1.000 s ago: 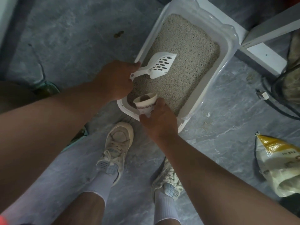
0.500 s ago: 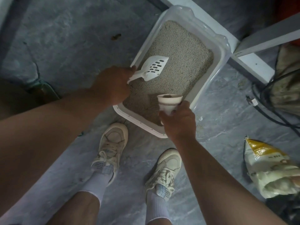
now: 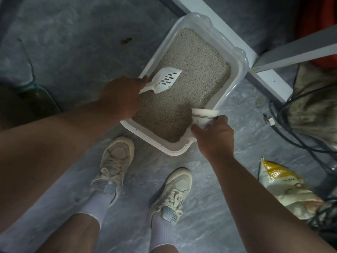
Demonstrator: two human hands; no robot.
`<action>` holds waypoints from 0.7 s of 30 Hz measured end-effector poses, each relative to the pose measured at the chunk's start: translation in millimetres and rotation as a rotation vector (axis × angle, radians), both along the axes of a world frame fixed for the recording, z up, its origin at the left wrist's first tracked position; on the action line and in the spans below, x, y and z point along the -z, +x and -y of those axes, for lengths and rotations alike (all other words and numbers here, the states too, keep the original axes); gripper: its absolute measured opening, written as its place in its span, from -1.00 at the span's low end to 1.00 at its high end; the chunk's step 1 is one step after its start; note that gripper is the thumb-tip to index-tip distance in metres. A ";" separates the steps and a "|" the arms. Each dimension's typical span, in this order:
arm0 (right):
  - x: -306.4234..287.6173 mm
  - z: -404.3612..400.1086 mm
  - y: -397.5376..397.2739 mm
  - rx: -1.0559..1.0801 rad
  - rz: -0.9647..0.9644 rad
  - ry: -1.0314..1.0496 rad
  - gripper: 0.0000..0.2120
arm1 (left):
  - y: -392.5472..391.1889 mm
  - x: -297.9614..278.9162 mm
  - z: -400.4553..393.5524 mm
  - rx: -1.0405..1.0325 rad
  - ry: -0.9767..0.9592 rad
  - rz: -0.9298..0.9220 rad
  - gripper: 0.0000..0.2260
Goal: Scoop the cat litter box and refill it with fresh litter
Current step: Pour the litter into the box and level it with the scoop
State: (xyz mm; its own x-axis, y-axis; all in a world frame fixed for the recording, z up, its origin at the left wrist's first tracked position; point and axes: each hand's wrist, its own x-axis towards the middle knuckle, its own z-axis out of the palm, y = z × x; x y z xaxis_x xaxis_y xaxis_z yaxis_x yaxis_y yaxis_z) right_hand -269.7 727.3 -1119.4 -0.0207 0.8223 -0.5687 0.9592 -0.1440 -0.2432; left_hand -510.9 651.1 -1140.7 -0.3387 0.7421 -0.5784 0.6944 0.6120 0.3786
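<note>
A white litter box (image 3: 238, 57) full of grey-beige litter (image 3: 191, 73) stands on the floor ahead of my feet. My left hand (image 3: 122, 97) grips the handle of a white slotted scoop (image 3: 165, 80), whose blade lies over the litter near the box's left side. My right hand (image 3: 213, 136) holds a white paper cup (image 3: 205, 115) with a brown band, at the box's near right corner. The cup's inside is hidden from here.
A yellow and white bag (image 3: 284, 187) lies on the floor at the right. Black cables (image 3: 284, 121) and a plug (image 3: 269, 120) trail beside it. A white frame leg (image 3: 269, 83) stands behind the box. My two shoes (image 3: 116, 165) are just before the box.
My right hand carried the cup from the box's near left corner to its near right corner. The scoop shifted slightly left in my left hand's grip.
</note>
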 end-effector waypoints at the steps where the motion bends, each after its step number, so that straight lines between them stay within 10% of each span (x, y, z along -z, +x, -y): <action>1: -1.0 0.0 0.5 -0.013 0.008 -0.016 -0.50 | -0.4 -0.7 0.4 -0.018 0.003 0.007 -0.38; 21: -4.9 -7.5 6.6 -0.019 0.010 0.022 -0.48 | 2.7 3.1 1.4 0.010 0.023 -0.013 -0.39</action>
State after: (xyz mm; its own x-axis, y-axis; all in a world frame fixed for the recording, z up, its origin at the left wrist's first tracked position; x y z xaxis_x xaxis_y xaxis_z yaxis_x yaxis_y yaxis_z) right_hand -263.1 734.8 -1114.4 -0.0310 0.8343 -0.5505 0.9641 -0.1204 -0.2367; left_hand -508.2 649.7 -1143.9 -0.3387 0.7584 -0.5569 0.7057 0.5962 0.3828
